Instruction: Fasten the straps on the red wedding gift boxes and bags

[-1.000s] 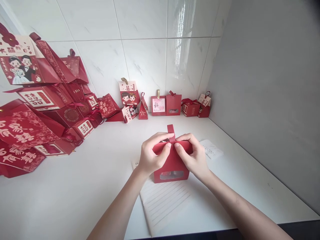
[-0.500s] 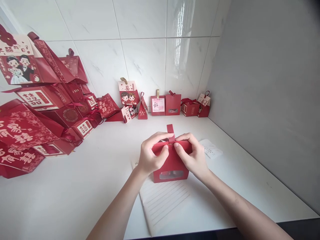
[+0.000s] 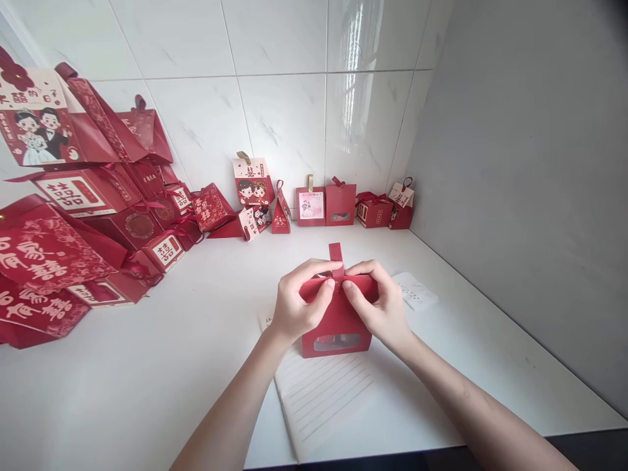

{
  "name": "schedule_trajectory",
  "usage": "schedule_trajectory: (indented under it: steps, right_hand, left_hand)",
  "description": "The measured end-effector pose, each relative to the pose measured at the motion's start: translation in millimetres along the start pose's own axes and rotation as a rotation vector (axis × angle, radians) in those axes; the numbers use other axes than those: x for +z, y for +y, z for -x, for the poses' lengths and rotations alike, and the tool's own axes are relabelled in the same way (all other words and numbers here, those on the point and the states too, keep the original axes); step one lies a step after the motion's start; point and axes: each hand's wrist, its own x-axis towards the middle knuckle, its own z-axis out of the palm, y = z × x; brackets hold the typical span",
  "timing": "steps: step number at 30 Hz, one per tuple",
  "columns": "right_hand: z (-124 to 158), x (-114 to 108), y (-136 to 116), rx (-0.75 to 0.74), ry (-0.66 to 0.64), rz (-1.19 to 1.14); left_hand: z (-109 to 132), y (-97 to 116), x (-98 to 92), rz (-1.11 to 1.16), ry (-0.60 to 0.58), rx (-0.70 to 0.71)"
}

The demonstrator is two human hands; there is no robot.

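A red paper gift box [image 3: 336, 314] with a clear oval window low on its front stands upright on a lined notebook [image 3: 324, 399]. My left hand [image 3: 305, 297] pinches its top edge on the left, thumb in front and fingers behind. On the other side, my right hand [image 3: 377, 301] grips the same top edge in the same way. Between my fingertips a red strap [image 3: 336, 255] sticks up from the box's top. The fingers behind the box are partly hidden.
Red wedding boxes [image 3: 73, 190] are piled high at the left. Several small boxes [image 3: 341, 204] line the tiled wall [image 3: 284, 118] at the back. A white printed packet [image 3: 417, 291] lies right of my right hand. A grey wall [image 3: 515, 196] bounds the right side.
Almost nothing differs. Both hands keep their hold on the box's top edge, and the view has shifted very slightly.
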Motion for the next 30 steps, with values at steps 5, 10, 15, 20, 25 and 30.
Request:
schedule_trajectory:
  steps: [5,10,15,20,25,30]
  right_hand:
    - [0.2,-0.4,0.3,-0.003,0.007,0.005]
    - [-0.6,0.6,0.6,-0.011,0.001,-0.010]
    - [-0.2,0.8,-0.1,-0.006,0.000,-0.014]
    - [0.4,0.2,0.1,0.003,0.004,-0.011]
    - [0.2,0.9,1.3,0.013,0.003,-0.001]
    - [1.1,1.7,2.0,0.000,0.033,-0.004]
  left_hand:
    - [0.1,0.6,0.3,-0.002,0.002,-0.009]
    - [0.2,0.1,-0.7,0.018,-0.008,-0.005]
    - [0.5,0.1,-0.8,0.012,-0.007,-0.011]
    - [0.7,0.5,-0.3,0.011,-0.006,-0.015]
    - [0.5,1.0,-0.5,0.009,-0.012,-0.027]
    - [0.0,1.5,-0.8,0.001,-0.015,-0.013]
